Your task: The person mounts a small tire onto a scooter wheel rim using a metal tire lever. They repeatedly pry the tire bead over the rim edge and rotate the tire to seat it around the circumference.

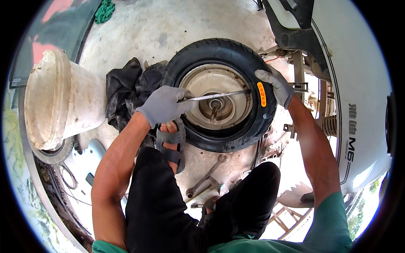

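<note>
A black tyre (211, 51) lies on the floor in front of me, around a cream metal wheel hub (192, 84) with a short axle stub (214, 113) rising at its middle. In my left hand (165, 104), gloved in grey, is one end of a flat metal tyre lever (223, 94). The lever crosses over the hub, and its far tip meets the tyre's inner edge at the right. My right hand (276, 84), also gloved, grips the tyre's outer right side beside an orange sticker (261, 94); some of its fingers are hidden.
Left of the wheel stand a crumpled black sheet (120, 86) and a dirty white bucket (46, 97). A large white vehicle panel (358, 63) rises at the right. Between my feet and knees lies a long wrench (209, 175). Far left is a green cloth (104, 11).
</note>
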